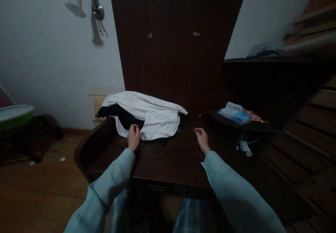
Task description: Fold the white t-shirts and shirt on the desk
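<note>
A crumpled white garment [149, 115] lies over a dark garment [115, 113] at the back of a dark wooden desk [162, 163]. My left hand [133, 137] rests at the white garment's front edge with fingers curled, touching the cloth; whether it grips the cloth is unclear. To the right of the pile, my right hand [202, 139] lies on the bare desk top with fingers loosely curled and nothing visible in it. Both arms wear pale blue sleeves.
A tall dark wooden panel [173, 43] rises behind the desk. A small round side shelf [217, 115] at the right holds plastic packets [235, 113]. A wall lamp [86, 3] hangs upper left. Wooden slats [309, 128] run along the right.
</note>
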Motion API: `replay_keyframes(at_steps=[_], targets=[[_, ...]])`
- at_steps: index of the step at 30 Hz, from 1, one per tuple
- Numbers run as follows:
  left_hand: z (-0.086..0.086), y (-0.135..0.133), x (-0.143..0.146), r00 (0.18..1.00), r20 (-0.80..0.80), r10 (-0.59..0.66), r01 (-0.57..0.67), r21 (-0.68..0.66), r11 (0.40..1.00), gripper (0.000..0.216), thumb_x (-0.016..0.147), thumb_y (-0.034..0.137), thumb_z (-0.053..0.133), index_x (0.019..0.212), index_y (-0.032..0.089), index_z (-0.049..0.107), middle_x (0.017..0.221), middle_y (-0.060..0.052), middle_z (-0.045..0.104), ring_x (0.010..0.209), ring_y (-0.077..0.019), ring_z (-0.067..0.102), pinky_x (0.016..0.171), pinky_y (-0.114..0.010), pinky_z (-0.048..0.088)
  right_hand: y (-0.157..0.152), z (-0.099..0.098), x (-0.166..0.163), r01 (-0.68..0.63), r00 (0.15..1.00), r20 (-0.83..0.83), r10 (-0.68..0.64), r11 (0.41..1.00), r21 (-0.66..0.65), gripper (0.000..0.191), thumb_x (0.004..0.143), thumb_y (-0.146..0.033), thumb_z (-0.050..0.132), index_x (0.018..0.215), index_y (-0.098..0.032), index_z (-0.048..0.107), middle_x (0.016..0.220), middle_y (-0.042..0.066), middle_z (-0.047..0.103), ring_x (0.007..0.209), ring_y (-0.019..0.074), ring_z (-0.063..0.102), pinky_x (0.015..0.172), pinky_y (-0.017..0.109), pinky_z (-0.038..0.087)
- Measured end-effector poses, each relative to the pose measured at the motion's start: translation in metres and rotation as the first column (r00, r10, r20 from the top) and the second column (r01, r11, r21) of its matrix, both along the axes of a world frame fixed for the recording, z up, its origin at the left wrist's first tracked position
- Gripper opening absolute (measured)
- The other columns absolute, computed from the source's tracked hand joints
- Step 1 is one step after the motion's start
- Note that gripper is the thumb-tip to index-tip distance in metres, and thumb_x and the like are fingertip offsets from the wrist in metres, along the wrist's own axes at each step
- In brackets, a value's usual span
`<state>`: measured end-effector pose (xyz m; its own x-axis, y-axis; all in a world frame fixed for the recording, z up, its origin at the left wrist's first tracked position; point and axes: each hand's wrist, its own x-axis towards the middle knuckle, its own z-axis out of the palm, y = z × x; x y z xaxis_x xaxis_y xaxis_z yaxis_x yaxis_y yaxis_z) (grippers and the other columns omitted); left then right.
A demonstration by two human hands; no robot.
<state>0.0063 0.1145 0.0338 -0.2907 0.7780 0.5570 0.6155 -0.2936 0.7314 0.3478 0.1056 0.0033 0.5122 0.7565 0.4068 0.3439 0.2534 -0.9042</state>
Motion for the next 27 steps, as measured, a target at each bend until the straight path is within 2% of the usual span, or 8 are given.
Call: replay_keyframes(at_steps=[3, 5, 10, 13, 17, 21, 24, 27], targets=[[-0.018, -0.012, 0.033, 0.998, 0.023, -0.050, 0.050, -0.023, 0.998, 0.016, 0.080, 0.023, 0.035, 0.083, 0.020, 0.051, 0.081, -0.004, 0.060, 0.076, -0.0168, 0.057, 0.071, -0.027, 0.043, -0.004, -0.028, -0.004, 0.052, 0.997, -0.056, -0.050, 0.998, 0.044, 0.017, 0.068, -0.030, 0.045, 0.080, -0.020, 0.052, 0.081, 0.007, 0.063, 0.078, 0.0194, 0.060, 0.073, 0.036, 0.047], [-0.024, -0.019, 0.050, 0.995, 0.023, -0.098, 0.099, -0.031, 0.995, 0.016, 0.081, 0.023, 0.035, 0.083, 0.021, 0.051, 0.080, -0.004, 0.060, 0.076, -0.0163, 0.057, 0.070, -0.026, 0.042, -0.007, -0.034, -0.004, 0.098, 0.994, -0.052, -0.094, 0.993, 0.068, 0.023, 0.070, -0.028, 0.040, 0.088, -0.019, 0.050, 0.086, 0.008, 0.063, 0.078, 0.0184, 0.060, 0.072, 0.034, 0.048], [-0.027, -0.031, 0.074, 0.952, -0.113, -0.283, 0.269, -0.126, 0.955, 0.018, 0.079, 0.026, 0.039, 0.083, 0.019, 0.055, 0.059, 0.002, 0.053, 0.057, -0.0132, 0.052, 0.057, -0.023, 0.037, -0.016, -0.026, -0.004, 0.138, 0.990, 0.029, -0.140, 0.990, 0.039, 0.028, 0.070, -0.026, 0.038, 0.096, -0.019, 0.045, 0.092, 0.009, 0.061, 0.082, 0.0180, 0.059, 0.077, 0.034, 0.046], [-0.027, -0.032, 0.076, 0.936, -0.158, -0.314, 0.287, -0.174, 0.942, 0.017, 0.078, 0.026, 0.041, 0.081, 0.019, 0.056, 0.053, 0.004, 0.049, 0.052, -0.0119, 0.050, 0.053, -0.021, 0.033, -0.020, -0.023, -0.007, 0.119, 0.993, -0.007, -0.119, 0.993, 0.005, 0.026, 0.068, -0.025, 0.040, 0.093, -0.020, 0.045, 0.091, 0.008, 0.062, 0.078, 0.0174, 0.059, 0.076, 0.034, 0.046], [-0.025, -0.033, 0.074, 0.943, -0.188, -0.275, 0.229, -0.234, 0.945, 0.016, 0.078, 0.025, 0.041, 0.079, 0.019, 0.057, 0.057, 0.003, 0.054, 0.056, -0.0121, 0.052, 0.053, -0.021, 0.031, -0.020, -0.023, -0.009, 0.060, 0.996, -0.066, -0.060, 0.998, -0.003, 0.023, 0.066, -0.023, 0.040, 0.087, -0.019, 0.045, 0.083, 0.007, 0.061, 0.066, 0.0155, 0.059, 0.067, 0.031, 0.048], [-0.022, -0.032, 0.071, 0.947, -0.290, -0.140, 0.039, -0.328, 0.944, 0.021, 0.080, 0.030, 0.040, 0.073, 0.020, 0.057, 0.066, -0.003, 0.060, 0.066, -0.0166, 0.057, 0.056, -0.024, 0.032, -0.019, -0.025, -0.010, 0.006, 0.997, -0.071, -0.007, 1.000, -0.008, 0.021, 0.065, -0.023, 0.040, 0.085, -0.019, 0.047, 0.076, 0.004, 0.061, 0.059, 0.0137, 0.057, 0.060, 0.028, 0.046], [-0.022, -0.026, 0.069, 0.945, -0.322, -0.063, -0.075, -0.399, 0.914, 0.030, 0.084, 0.035, 0.033, 0.077, 0.019, 0.057, 0.073, -0.008, 0.064, 0.072, -0.0214, 0.059, 0.059, -0.028, 0.035, -0.019, -0.025, -0.012, -0.009, 0.996, -0.084, 0.007, 1.000, -0.014, 0.021, 0.064, -0.023, 0.041, 0.084, -0.019, 0.047, 0.070, 0.001, 0.059, 0.054, 0.0127, 0.055, 0.055, 0.026, 0.044], [-0.025, -0.012, 0.072, 0.940, -0.316, -0.127, -0.023, -0.432, 0.902, 0.033, 0.085, 0.039, 0.033, 0.091, 0.017, 0.057, 0.085, -0.011, 0.065, 0.083, -0.0241, 0.059, 0.068, -0.030, 0.039, -0.019, -0.024, -0.013, 0.001, 0.994, -0.108, -0.002, 1.000, -0.008, 0.020, 0.063, -0.022, 0.042, 0.082, -0.019, 0.047, 0.066, -0.001, 0.058, 0.050, 0.0117, 0.054, 0.052, 0.024, 0.043]])
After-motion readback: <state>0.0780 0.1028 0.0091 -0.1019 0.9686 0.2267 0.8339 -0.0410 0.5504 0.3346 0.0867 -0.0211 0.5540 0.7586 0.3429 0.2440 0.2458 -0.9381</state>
